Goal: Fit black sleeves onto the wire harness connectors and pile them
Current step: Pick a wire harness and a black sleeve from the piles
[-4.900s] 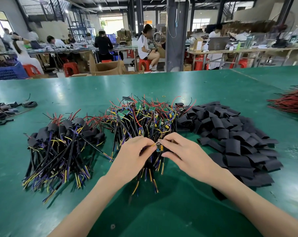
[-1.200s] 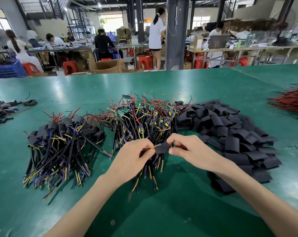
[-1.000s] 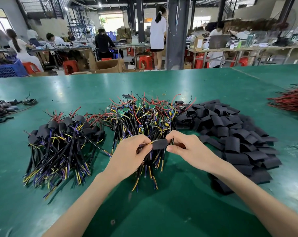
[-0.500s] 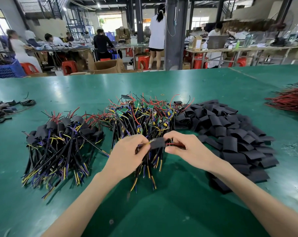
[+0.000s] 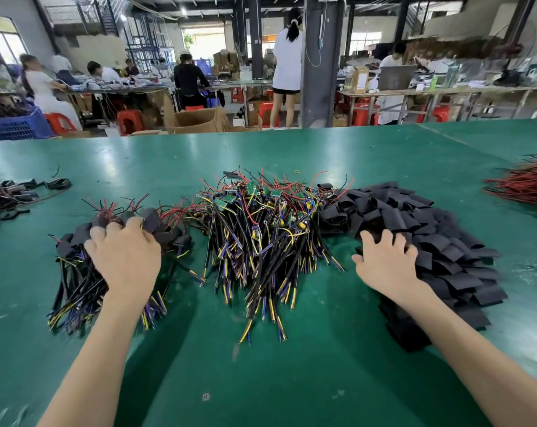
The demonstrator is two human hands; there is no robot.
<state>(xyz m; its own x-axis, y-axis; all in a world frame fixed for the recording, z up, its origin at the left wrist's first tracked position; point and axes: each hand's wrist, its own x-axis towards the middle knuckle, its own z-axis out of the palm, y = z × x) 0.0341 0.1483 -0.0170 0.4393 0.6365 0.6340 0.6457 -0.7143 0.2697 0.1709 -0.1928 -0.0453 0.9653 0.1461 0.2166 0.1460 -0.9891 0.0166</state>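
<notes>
Three heaps lie side by side on the green table (image 5: 261, 380). On the left is the pile of sleeved harnesses (image 5: 73, 291), black sleeves on their far ends. In the middle lies the tangle of bare wire harnesses (image 5: 261, 229) with small green boards. On the right is the heap of flat black sleeves (image 5: 439, 241). My left hand (image 5: 125, 257) rests palm down on the sleeved pile, fingers spread over its sleeve ends. My right hand (image 5: 384, 260) lies palm down on the near left edge of the sleeve heap, fingers apart, nothing visibly gripped.
A bundle of red and black wires (image 5: 522, 186) lies at the right edge. A small heap of dark parts and cables (image 5: 11, 192) sits at the far left. Beyond the table's far edge, several people work at benches among red stools and cardboard boxes.
Both hands were together at the middle pile, holding one harness with a black sleeve on it. They have now split: the left went to the sleeved pile, the right to the sleeve heap.
</notes>
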